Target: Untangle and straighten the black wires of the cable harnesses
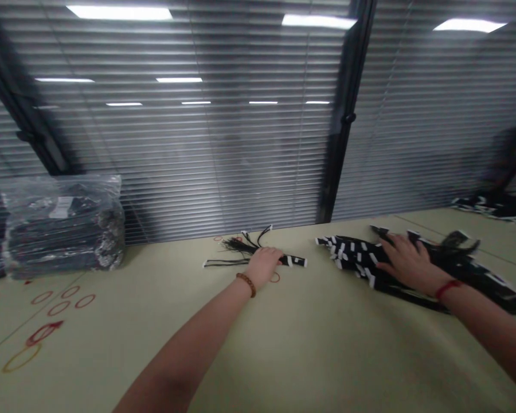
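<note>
My left hand (264, 263) rests on a small bundle of black cords with white tags (258, 252) on the pale table (258, 344); its fingers curl over the bundle. My right hand (406, 261) lies flat with spread fingers on a larger heap of black cords with white tags (361, 258). A beaded bracelet sits on my left wrist and a red band on my right wrist.
A clear plastic bag of dark goods (64, 226) stands at the back left. Several red rubber bands (60, 304) lie on the left of the table. More black tagged items (494, 206) lie at the far right. Glass with blinds (241, 143) closes the back.
</note>
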`<state>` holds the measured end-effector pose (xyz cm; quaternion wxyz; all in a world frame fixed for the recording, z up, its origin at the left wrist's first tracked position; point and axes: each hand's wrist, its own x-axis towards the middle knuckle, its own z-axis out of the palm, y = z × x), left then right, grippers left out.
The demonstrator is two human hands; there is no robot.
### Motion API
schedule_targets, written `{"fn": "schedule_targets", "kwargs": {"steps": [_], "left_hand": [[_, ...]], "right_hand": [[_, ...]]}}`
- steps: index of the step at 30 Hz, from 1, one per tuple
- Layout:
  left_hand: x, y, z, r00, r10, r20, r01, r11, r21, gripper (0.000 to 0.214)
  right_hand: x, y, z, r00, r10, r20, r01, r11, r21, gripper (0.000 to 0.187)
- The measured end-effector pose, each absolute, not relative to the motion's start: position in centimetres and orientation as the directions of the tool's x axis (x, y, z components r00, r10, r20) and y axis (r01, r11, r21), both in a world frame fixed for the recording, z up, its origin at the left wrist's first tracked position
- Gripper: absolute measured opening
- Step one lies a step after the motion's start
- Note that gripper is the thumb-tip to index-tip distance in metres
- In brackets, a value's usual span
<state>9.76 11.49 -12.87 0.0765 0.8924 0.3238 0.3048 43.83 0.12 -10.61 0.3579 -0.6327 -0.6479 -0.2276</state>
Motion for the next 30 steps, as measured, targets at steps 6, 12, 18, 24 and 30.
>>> {"fn": "schedule_targets", "kwargs": {"steps": [6, 12, 18, 24, 30], "left_hand": [[2.1, 16.0, -2.7, 0.011, 0.627, 0.779, 0.351, -0.732, 0.584, 0.026], [-1.2, 13.4, 5.5, -0.201, 0.548, 0.812, 0.005, -0.829, 0.56, 0.019], [2.1, 6.1, 6.0, 0.13, 0.552, 0.824, -0.216, -0.795, 0.567, 0.012], [1.3, 3.6, 3.8, 0.364, 0.602, 0.71, 0.042, -0.773, 0.633, 0.01], [-3.5, -2.4, -0.2, 0.498, 0.435, 0.75, 0.226, -0.9, 0.372, 0.016]], "right_hand": [[37.6, 1.2, -12.3, -0.114, 0.687, 0.718, 0.928, 0.332, -0.17, 0.049], [28.7, 2.3, -8.3, -0.281, 0.664, 0.692, 0.699, 0.636, -0.327, 0.048], [18.2, 3.1, -5.0, -0.386, 0.632, 0.672, 0.184, 0.767, -0.615, 0.053], [13.4, 2.4, -1.1, -0.204, 0.724, 0.659, -0.376, 0.564, -0.736, 0.025], [17.1, 0.5, 1.9, 0.104, 0.811, 0.576, -0.695, 0.473, -0.541, 0.012]]}}
